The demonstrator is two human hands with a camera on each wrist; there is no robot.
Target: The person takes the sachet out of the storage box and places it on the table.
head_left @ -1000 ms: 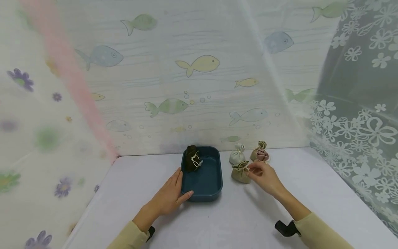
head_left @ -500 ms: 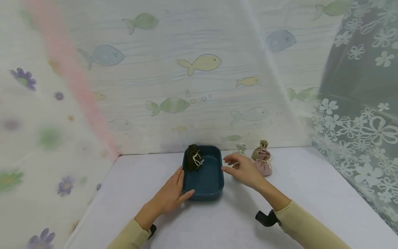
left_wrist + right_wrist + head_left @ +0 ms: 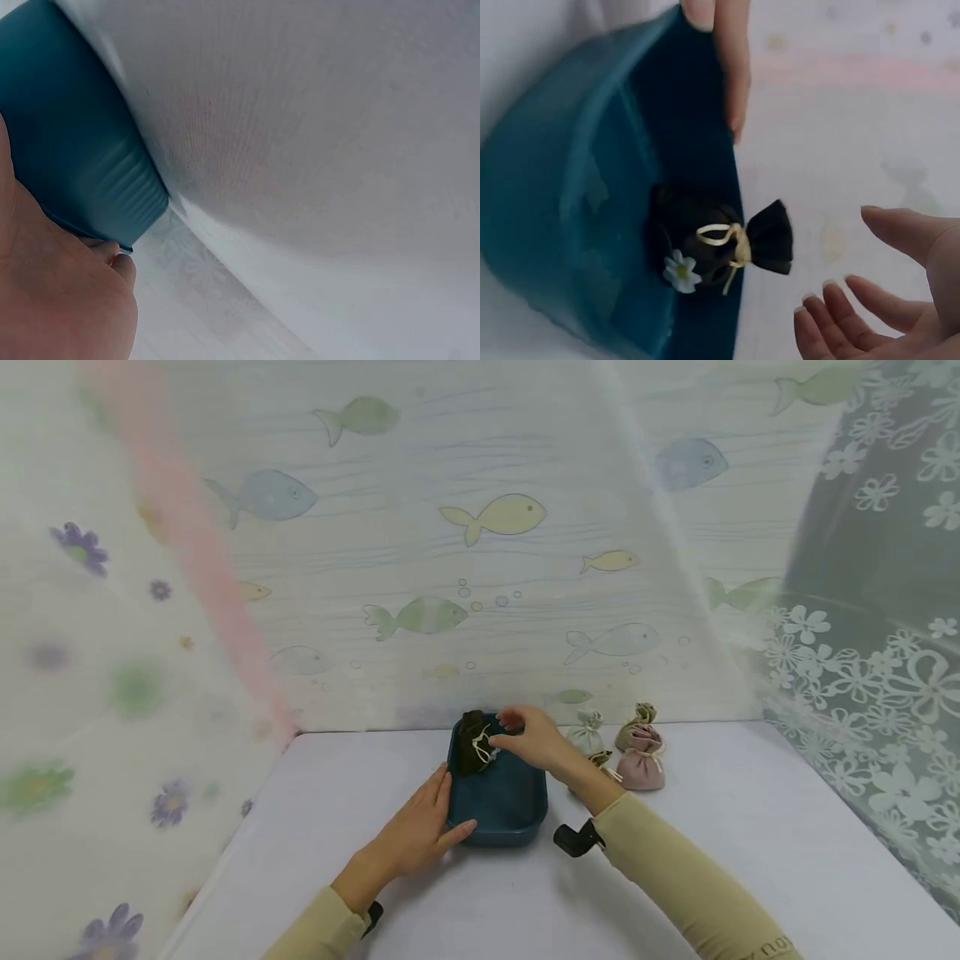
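Observation:
A dark brown drawstring pouch (image 3: pixel 474 752) with a cream cord and a small white flower leans inside the blue tray (image 3: pixel 498 838), at its far left. My left hand (image 3: pixel 416 827) rests along the tray's left side, fingers straight against the outer wall and thumb at the near left corner. Over the tray's far part is my right hand (image 3: pixel 536 739), close to the dark pouch (image 3: pixel 769 236). In the right wrist view its thumb and fingers are spread apart with nothing between them. An olive pouch (image 3: pixel 600 760) is mostly hidden behind the right wrist.
Right of the tray, on the white tablecloth (image 3: pixel 390 743), stand a pale pouch (image 3: pixel 587 733), a pink pouch (image 3: pixel 642 768) and another olive pouch (image 3: pixel 626 735). A fish-printed curtain (image 3: pixel 420 677) hangs along the table's back edge.
My right hand has left the near olive pouch and moved left, over the tray and near the dark pouch. My left hand keeps its place on the tray.

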